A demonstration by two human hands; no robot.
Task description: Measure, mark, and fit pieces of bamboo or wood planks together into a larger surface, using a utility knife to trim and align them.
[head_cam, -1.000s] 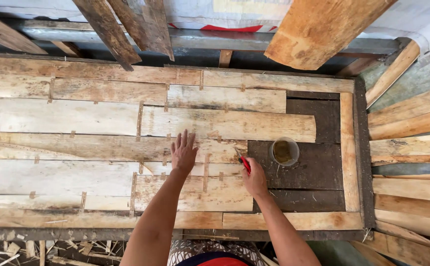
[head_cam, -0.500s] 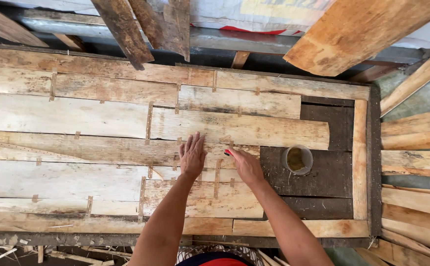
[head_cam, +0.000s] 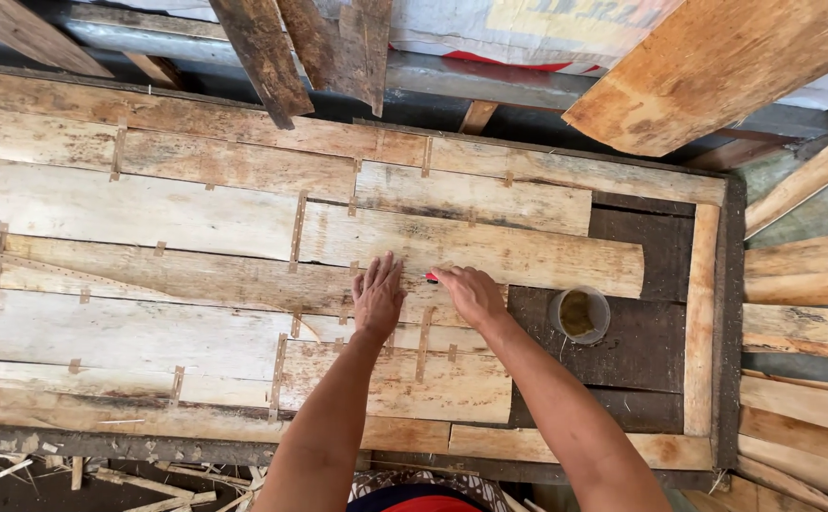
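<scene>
My left hand (head_cam: 377, 298) lies flat, fingers spread, on the pale wood veneer sheets (head_cam: 148, 218) that cover a dark board. My right hand (head_cam: 471, 292) sits just right of it, closed around a small red tool (head_cam: 431, 277) whose tip shows at the fingers and touches the veneer. Thin tape strips (head_cam: 297, 229) bridge the seams between the sheets. A small round cup of brownish liquid (head_cam: 580, 315) stands on the bare dark board (head_cam: 641, 351) to the right of my right hand.
Rough planks (head_cam: 717, 66) and dark boards (head_cam: 262, 52) lean over the far edge. More veneer strips (head_cam: 802, 284) are stacked at the right. Wood scraps (head_cam: 16, 469) litter the ground near the front left edge.
My right hand has moved left, away from the cup, to a spot beside my left hand. The left hand has stayed flat on the veneer.
</scene>
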